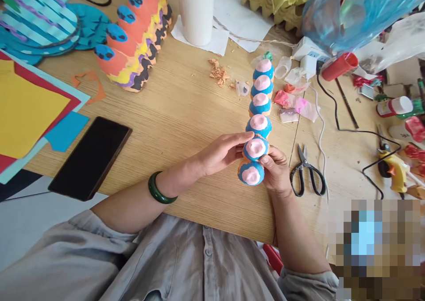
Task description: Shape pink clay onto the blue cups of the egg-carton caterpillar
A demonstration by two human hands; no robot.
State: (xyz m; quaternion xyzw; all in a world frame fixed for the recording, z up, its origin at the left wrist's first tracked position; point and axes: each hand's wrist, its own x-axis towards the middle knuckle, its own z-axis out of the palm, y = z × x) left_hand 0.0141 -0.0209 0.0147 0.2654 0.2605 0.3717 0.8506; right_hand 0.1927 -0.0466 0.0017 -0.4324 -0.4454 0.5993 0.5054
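Observation:
A row of several rounded cups, blue with pink caps, runs away from me above the wooden table. My left hand holds it from the left, fingertips against the side near the second cup from my end. From the right, my right hand grips the same row, its thumb by the nearest cups and its other fingers partly hidden beneath. Orange shows along the lower edges of the cups. Black-handled scissors lie just right of my right hand.
A black phone and coloured sheets lie left. Behind are an orange painted carton piece, a white bottle and a power strip. Right are cables, a yellow glue gun and a red cylinder.

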